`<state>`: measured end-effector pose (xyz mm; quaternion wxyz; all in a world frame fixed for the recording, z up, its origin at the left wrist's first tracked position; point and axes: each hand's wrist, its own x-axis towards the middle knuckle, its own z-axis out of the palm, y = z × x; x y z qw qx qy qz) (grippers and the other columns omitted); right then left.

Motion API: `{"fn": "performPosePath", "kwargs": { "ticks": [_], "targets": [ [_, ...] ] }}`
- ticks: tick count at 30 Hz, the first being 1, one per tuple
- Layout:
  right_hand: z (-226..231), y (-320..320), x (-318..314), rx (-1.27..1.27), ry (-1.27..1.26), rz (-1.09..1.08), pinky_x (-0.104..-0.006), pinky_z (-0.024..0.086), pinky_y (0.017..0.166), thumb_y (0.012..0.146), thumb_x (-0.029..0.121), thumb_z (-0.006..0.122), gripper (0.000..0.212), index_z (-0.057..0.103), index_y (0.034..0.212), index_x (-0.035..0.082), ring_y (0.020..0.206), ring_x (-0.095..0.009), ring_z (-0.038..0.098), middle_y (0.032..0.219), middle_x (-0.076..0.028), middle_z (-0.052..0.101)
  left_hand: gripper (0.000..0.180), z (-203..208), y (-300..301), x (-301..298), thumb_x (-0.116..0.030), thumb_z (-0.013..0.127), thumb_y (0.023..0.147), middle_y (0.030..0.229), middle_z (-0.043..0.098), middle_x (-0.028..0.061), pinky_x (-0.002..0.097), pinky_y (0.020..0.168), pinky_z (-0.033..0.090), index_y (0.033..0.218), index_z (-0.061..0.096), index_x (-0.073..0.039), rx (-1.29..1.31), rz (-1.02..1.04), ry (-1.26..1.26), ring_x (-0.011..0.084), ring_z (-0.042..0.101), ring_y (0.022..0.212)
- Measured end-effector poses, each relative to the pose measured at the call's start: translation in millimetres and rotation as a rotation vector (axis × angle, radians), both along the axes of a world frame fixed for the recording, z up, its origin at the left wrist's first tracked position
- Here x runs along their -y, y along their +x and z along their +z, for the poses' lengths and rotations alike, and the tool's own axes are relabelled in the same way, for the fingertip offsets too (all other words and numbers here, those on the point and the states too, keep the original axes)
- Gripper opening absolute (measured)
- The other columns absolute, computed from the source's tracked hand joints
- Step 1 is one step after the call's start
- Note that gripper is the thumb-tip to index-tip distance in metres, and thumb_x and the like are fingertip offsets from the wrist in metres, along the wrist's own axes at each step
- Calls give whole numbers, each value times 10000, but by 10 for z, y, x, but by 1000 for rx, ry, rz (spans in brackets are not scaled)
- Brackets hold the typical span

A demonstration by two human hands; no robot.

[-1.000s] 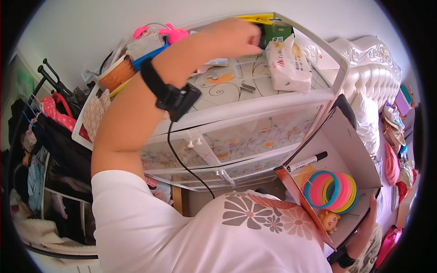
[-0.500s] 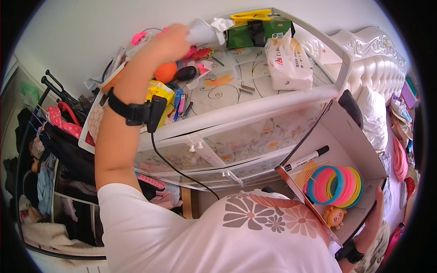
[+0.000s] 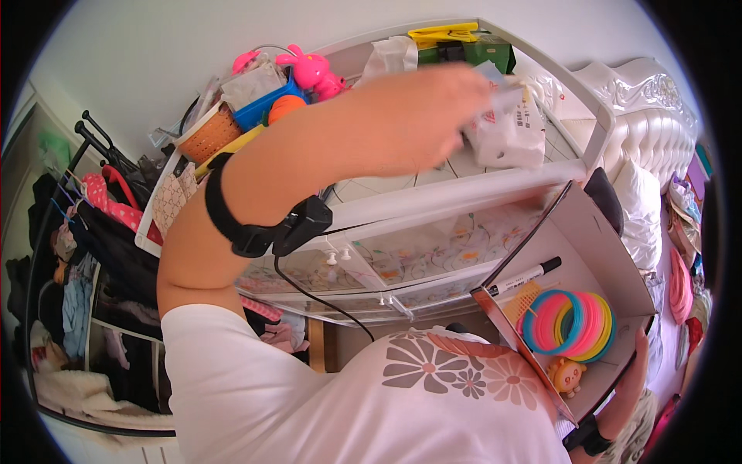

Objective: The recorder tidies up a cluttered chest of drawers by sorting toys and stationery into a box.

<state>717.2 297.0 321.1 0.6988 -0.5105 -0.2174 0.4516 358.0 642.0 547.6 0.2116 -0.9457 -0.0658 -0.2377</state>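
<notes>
My left hand is smeared by motion above the right part of the white cabinet top. At its fingertips is a pale grey, partly see-through item whose kind I cannot make out. Just beyond, a white plastic bag stands near the cabinet's front rail. My right hand lies along the outside of an open cardboard box, holding it tilted against my body. Inside the box are coloured rings, a black-and-white marker, an orange mesh piece and a small orange toy figure.
On the cabinet stand a pink rabbit figure, a blue bin, a woven basket, white tissue and a green package. A rack of clothes is at left, a bed headboard at right.
My left hand has swept right from the cabinet's back left toward the white bag, carrying the pale grey item. The pink rabbit figure has come into view. My right hand and the box have hardly moved.
</notes>
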Motion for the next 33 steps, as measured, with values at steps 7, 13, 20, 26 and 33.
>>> {"fn": "performPosePath", "kwargs": {
  "ticks": [7,13,20,26,33],
  "targets": [
    [-144,87,92,-15,-7,-48,-330,472,897,944,363,550,502,514,1275,-12,1043,-183,604,1187,-98,613,279,469,-198,-954,-281,580,900,973,679,68,300,691,542,978,677,-31,57,543,-796,151,636,756],
    [-170,62,84,-40,0,-50,-328,469,898,942,362,560,493,523,1273,-2,1040,-181,604,1171,-93,622,424,-217,-492,-1960,-181,580,831,953,679,110,330,606,507,1244,603,-90,-684,863,-482,191,633,714],
    [-131,1,68,-31,7,-85,-329,460,916,949,358,549,482,532,1263,-6,1062,-182,595,1182,-95,619,684,-359,-237,-1881,-103,639,811,874,624,114,340,565,482,1436,361,-116,-513,924,-782,200,609,669],
    [-99,-84,72,-68,14,-54,-332,450,940,964,363,518,502,503,1293,-16,1077,-191,588,1207,-104,606,772,-197,-253,-1755,-200,761,756,957,627,127,331,612,501,1409,362,-101,-416,777,-903,202,631,760],
    [-130,-33,81,-51,6,-43,-329,454,933,964,390,516,525,494,1297,-17,1076,-197,587,1209,-114,601,849,-153,-390,-1654,-310,812,711,1196,557,211,343,709,525,1384,374,-33,-384,891,-897,249,625,894]
  ]
}}
